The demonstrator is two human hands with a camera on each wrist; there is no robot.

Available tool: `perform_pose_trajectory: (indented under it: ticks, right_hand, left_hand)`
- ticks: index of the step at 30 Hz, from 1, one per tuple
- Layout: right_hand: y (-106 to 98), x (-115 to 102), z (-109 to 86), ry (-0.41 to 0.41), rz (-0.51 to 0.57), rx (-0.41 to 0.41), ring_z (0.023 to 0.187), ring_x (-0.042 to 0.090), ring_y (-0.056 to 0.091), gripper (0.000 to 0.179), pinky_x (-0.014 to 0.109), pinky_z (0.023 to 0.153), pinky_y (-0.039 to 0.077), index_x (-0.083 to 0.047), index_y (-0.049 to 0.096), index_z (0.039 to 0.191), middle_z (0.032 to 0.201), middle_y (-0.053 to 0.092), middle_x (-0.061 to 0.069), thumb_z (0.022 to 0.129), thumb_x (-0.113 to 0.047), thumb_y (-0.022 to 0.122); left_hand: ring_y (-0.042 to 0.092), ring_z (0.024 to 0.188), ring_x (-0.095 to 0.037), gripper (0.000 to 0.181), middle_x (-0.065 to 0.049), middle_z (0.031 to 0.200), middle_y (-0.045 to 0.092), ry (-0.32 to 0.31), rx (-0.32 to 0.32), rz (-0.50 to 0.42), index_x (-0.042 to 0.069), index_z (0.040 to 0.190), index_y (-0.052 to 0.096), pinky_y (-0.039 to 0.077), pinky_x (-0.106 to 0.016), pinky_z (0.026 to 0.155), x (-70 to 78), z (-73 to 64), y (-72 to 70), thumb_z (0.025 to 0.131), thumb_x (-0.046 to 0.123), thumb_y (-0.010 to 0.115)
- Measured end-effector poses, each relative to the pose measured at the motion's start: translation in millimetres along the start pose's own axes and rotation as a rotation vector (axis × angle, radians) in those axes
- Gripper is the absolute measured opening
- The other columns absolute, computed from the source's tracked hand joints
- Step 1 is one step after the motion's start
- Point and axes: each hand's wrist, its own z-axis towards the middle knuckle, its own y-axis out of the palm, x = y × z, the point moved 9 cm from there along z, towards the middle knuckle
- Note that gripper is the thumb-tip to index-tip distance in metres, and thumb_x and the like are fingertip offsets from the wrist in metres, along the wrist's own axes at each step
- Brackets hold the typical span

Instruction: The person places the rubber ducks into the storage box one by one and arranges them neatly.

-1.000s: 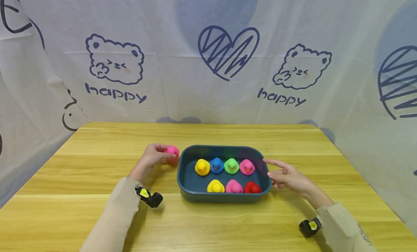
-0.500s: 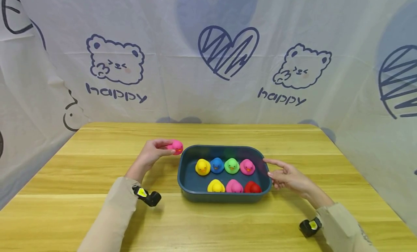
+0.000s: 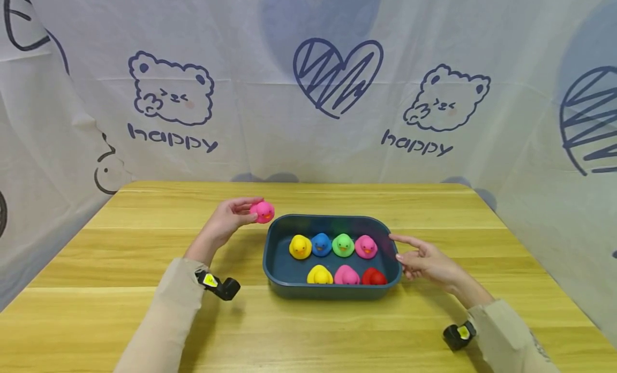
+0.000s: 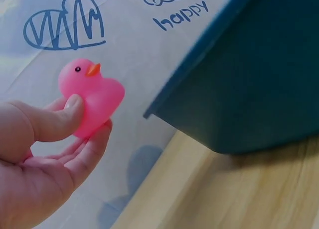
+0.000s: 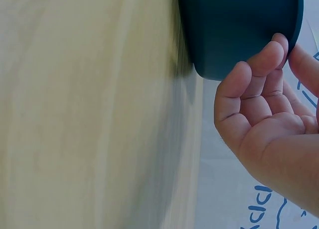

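Observation:
In the head view my left hand [image 3: 230, 217] pinches a pink rubber duck [image 3: 262, 212] between thumb and fingers, just outside the bin's back left corner. The left wrist view shows the same duck [image 4: 92, 97] raised off the table, apart from the bin wall [image 4: 249, 79]. A dark teal bin [image 3: 332, 292] holds two rows of rubber ducks. Its back row has a yellow duck [image 3: 300, 247], a blue one, a green one and a pink one; yellow, pink and red [image 3: 374, 277] ducks are partly hidden by the front wall. My right hand [image 3: 429, 261] touches the bin's right end with its fingertips.
The bin stands on a wood-grain table [image 3: 308, 335]. Behind the table hangs a pale cloth [image 3: 270, 121] printed with bears and hearts. Each wrist carries a small black camera [image 3: 222, 286].
My left hand has lifted the pink duck and moved it up and slightly right, toward the bin's back left corner. The right hand stays on the bin's end.

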Motion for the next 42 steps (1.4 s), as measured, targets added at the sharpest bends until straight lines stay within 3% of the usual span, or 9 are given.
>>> perform_pose_trajectory:
  ticks: [9, 16, 23, 34, 42]
  right_hand:
    - [0, 0, 0.8, 0.003, -0.006, 0.001, 0.058, 0.011, 0.052, 0.062, 0.022, 0.054, 0.041, 0.007, 0.015, 0.138, 0.068, 0.053, 0.0, 0.091, -0.008, 0.051]
    - [0, 0, 1.1, 0.002, -0.006, 0.0, 0.058, 0.011, 0.051, 0.062, 0.021, 0.053, 0.04, 0.007, 0.015, 0.138, 0.068, 0.053, 0.0, 0.091, -0.008, 0.051]
    - [-2, 1, 1.1, 0.005, -0.015, 0.005, 0.058, 0.011, 0.051, 0.062, 0.021, 0.053, 0.04, 0.007, 0.016, 0.138, 0.067, 0.053, 0.001, 0.091, -0.009, 0.052]
    - [-1, 1, -0.3, 0.011, -0.015, 0.008, 0.058, 0.011, 0.051, 0.062, 0.021, 0.053, 0.04, 0.006, 0.015, 0.139, 0.067, 0.052, 0.0, 0.091, -0.01, 0.052]
    - [0, 1, -0.6, -0.001, -0.016, -0.004, 0.058, 0.011, 0.051, 0.062, 0.021, 0.053, 0.039, 0.007, 0.015, 0.139, 0.068, 0.052, 0.0, 0.091, -0.01, 0.051]
  left_hand:
    - [0.062, 0.084, -0.015, 0.04, -0.026, 0.114, 0.054, 0.002, -0.115, 0.037, -0.01, 0.122, 0.047, 0.046, -0.035, 0.082, 11.9, -1.0, 18.9, 0.084, -0.005, 0.056]
    - [0.06, 0.088, -0.02, 0.037, -0.021, 0.112, 0.056, 0.042, -0.189, 0.106, -0.009, 0.117, 0.054, 0.048, -0.033, 0.078, 19.1, 1.3, 35.2, 0.081, -0.003, 0.061]
    - [0.061, 0.082, -0.021, 0.034, -0.021, 0.105, 0.06, 0.096, -0.297, 0.173, -0.01, 0.112, 0.057, 0.05, -0.032, 0.075, 23.0, 3.3, 54.8, 0.079, -0.005, 0.063]
    - [0.063, 0.078, -0.018, 0.028, -0.013, 0.093, 0.066, 0.186, -0.568, 0.356, -0.005, 0.101, 0.066, 0.051, -0.031, 0.071, 29.1, -5.2, 89.9, 0.073, -0.003, 0.069]
    - [0.061, 0.068, -0.01, 0.023, -0.009, 0.084, 0.067, 0.208, -0.702, 0.488, -0.005, 0.093, 0.069, 0.051, -0.026, 0.064, 27.9, -12.0, 111.5, 0.07, -0.005, 0.071]
